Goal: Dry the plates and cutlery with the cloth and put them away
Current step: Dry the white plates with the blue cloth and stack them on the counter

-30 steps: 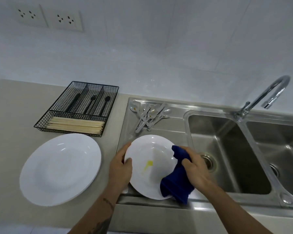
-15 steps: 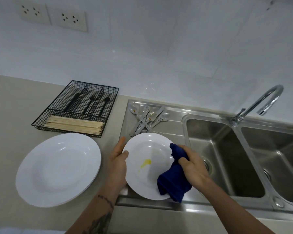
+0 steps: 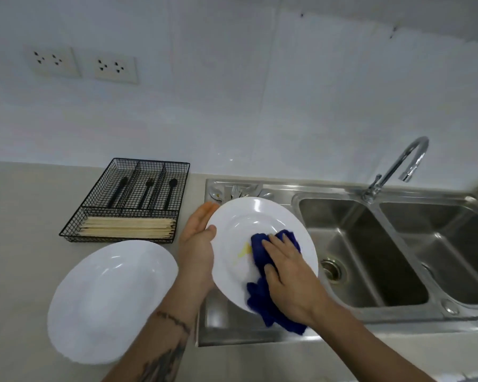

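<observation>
1. I see an evenly lit scene, bright and cool in tone; the white wall [image 3: 260,92] reads slightly bluish.
2. Shadows are soft and faint, so the light looks diffuse, probably from overhead, though I cannot see its source.
3. Bright highlights sit on the tap [image 3: 409,158] and the steel sink [image 3: 398,257], and small glints on the held plate [image 3: 262,216].
4. The right hand [image 3: 290,271] and the blue cloth [image 3: 271,279] are smeared by motion blur; a yellow mark beside the cloth is streaked too.
5. Wide-angle distortion bends the counter [image 3: 25,216] edge and wall lines, and the far right edge is smudged and unreadable.
6. Overall the picture is soft, with compression blotches on the wall.
</observation>
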The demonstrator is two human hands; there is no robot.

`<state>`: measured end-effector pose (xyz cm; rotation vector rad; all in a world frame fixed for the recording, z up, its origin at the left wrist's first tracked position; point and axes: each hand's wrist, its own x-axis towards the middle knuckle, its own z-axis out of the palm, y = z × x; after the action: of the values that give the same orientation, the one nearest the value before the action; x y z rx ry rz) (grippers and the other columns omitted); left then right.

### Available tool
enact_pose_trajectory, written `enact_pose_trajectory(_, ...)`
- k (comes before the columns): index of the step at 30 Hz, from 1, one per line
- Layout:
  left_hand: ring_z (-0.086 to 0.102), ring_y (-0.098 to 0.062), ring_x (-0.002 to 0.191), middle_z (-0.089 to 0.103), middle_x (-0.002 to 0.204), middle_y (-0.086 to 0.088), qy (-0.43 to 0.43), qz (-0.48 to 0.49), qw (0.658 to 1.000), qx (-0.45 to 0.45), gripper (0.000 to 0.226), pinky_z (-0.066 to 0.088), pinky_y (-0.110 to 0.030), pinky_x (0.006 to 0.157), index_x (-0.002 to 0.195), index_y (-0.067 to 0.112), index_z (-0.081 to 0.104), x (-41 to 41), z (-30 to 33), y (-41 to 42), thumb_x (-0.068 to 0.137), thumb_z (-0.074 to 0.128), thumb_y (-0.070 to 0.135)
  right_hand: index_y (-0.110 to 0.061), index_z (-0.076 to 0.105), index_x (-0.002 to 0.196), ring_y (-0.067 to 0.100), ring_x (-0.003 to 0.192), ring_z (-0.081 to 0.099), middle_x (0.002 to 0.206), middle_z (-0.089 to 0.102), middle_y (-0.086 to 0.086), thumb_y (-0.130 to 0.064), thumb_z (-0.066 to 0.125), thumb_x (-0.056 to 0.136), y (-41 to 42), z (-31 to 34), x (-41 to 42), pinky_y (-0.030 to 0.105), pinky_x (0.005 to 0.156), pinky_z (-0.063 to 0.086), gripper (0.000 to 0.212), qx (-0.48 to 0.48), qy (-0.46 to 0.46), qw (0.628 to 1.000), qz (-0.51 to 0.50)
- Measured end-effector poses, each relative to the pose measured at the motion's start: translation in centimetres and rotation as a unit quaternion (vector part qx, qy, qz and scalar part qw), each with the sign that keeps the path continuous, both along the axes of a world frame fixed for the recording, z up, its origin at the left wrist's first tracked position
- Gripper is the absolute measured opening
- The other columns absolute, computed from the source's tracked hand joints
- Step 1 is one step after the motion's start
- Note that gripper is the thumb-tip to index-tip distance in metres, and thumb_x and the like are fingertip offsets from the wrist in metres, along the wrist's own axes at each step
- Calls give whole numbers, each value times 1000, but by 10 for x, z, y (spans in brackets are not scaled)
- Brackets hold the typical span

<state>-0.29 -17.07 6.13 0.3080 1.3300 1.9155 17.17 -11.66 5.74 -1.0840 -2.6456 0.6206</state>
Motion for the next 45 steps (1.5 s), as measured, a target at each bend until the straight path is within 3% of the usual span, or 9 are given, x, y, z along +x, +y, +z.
enact_pose_trajectory(5,65,-18,113,71,116,9,34,-24,999,-19,51,49,-43,102,118,25,67,7,8,-3,91,43,-11,-29,-5,153,1,143,-19,158,-14,-17,-40,32,99,-16,2,-26,35,118,-12,67,-52,-19,992,110)
enact_pose_trajectory(10,68,-24,104,74,106,6,27,3,999,-34,50,55,-45,93,113,19,69,5,18,-13,87,41,-14,-29,-16,151,19,145,-22,158,-23,-7,-55,16,86,23,-16,-32,61,113,-11,76,75,-108,991,-10)
enact_pose_trajectory(14,69,-19,94,74,101,6,15,35,998,-39,48,59,-34,75,105,22,73,-6,26,-18,87,45,-12,-23,-10,153,26,146,-16,160,-18,0,-44,24,93,16,-18,-21,58,115,-8,71,60,-160,981,-96)
enact_pose_trajectory(22,68,-19,99,73,107,4,15,35,998,-40,45,56,-34,80,111,24,73,-19,32,-16,89,49,-8,-29,2,154,0,141,-14,158,-8,-18,-38,21,83,-54,13,-37,33,118,-10,74,-141,-25,989,35)
enact_pose_trajectory(30,67,-20,98,71,107,1,12,6,1000,-25,44,56,-33,82,110,21,72,-13,44,-14,91,46,-9,-30,-6,153,20,147,-14,160,-13,-13,-41,22,87,11,12,-68,53,116,-10,72,31,-26,998,53)
enact_pose_trajectory(34,68,-25,88,73,99,0,-16,8,1000,-8,44,57,-40,76,103,22,74,-18,45,-21,89,46,-9,-32,-6,152,32,146,-12,161,-14,-1,-49,20,88,45,9,-54,67,110,-2,71,137,-94,981,-96)
enact_pose_trajectory(37,68,-26,93,72,112,-1,-34,-8,999,20,44,58,-40,75,112,19,71,-18,43,-25,90,45,-10,-40,2,150,37,140,16,157,6,8,-45,39,89,48,16,-46,58,109,25,72,75,-31,986,-144)
enact_pose_trajectory(39,69,-26,96,71,117,-3,-32,-54,997,45,44,57,-39,76,116,18,68,-22,40,-24,92,44,-9,-41,8,149,33,116,40,140,28,9,-42,44,86,47,20,-44,45,97,41,73,64,18,987,-145)
enact_pose_trajectory(45,59,-34,118,60,136,-13,-7,-248,967,66,53,46,-47,101,139,16,54,-61,29,-18,86,56,16,-43,8,149,19,82,47,106,38,2,-45,44,83,48,29,-28,28,68,40,75,128,19,986,-102)
